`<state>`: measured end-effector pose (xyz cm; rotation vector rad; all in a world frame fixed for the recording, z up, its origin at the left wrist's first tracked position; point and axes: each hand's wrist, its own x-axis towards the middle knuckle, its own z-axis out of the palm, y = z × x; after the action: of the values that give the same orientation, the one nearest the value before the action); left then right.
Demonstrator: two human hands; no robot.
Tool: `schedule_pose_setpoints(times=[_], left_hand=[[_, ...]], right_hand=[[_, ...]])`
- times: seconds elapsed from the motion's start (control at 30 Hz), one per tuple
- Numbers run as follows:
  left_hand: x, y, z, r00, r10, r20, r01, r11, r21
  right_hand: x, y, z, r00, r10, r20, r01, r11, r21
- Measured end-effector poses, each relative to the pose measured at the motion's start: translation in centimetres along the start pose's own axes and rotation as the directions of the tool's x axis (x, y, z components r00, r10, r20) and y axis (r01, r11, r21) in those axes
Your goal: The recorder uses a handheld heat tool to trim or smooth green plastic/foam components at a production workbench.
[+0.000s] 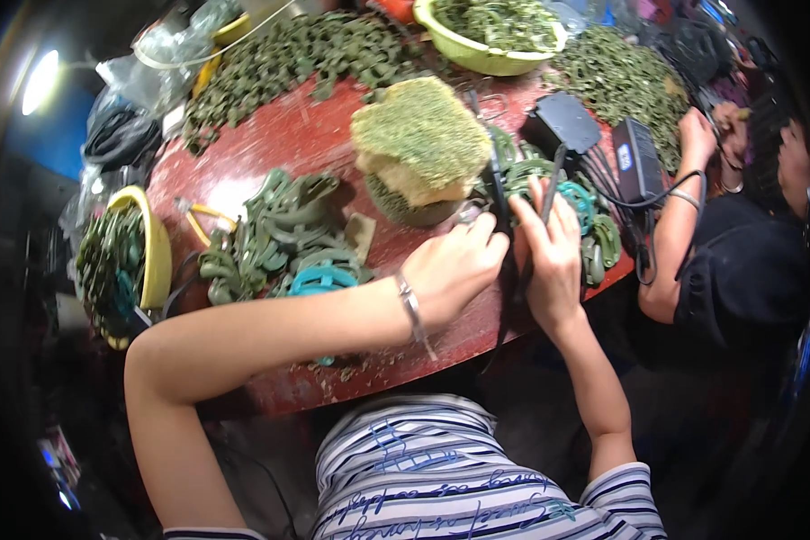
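My left hand point(454, 274) reaches in over the red table, a metal band at its wrist. Its fingers are pinched together beside a dark upright strip, and what they hold is hidden. Close to its right is my right hand point(552, 261), closed around a thin dark rod-like piece point(556, 175) whose kind I cannot make out. Just beyond my left hand sits a thick foam block point(423, 135) with a rough green top, resting on a rounded dark base point(405, 205). Green curved pieces point(600, 243) lie right of my right hand, with a teal ring-shaped piece point(578, 207) among them.
A heap of green curved pieces point(279, 220) lies left, near a yellow basin point(156, 247) of similar pieces. Small green pieces cover the far table point(306, 58); a yellow-green basin point(486, 61) stands there. Black power adapters point(636, 162) with cables lie right, beside another person's arm point(675, 225).
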<state>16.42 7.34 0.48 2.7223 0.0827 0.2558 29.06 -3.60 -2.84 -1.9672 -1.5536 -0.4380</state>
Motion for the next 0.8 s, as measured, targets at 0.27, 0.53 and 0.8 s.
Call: schedule_pose_setpoints(times=[0.27,0.53,0.8], left_hand=[[-3.6,4.1,-10.4,0.736,-0.273,-0.62,0.037,0.93,-0.365],[-12.1,5.4,-8.7,0.139,-0.739,-0.659,0.044,0.67,-0.741],[-18.0,4.4,-3.8,0.058,-0.906,-0.42,0.087,0.423,-0.902]], right_hand=[[0.4,-4.3,0.5,0.98,0.099,-0.174,-0.038,0.947,0.32],[-1.3,-14.0,1.8,0.964,-0.221,0.144,0.097,0.805,0.585],[-2.1,-17.6,3.6,0.968,-0.103,0.227,-0.002,0.907,0.421]])
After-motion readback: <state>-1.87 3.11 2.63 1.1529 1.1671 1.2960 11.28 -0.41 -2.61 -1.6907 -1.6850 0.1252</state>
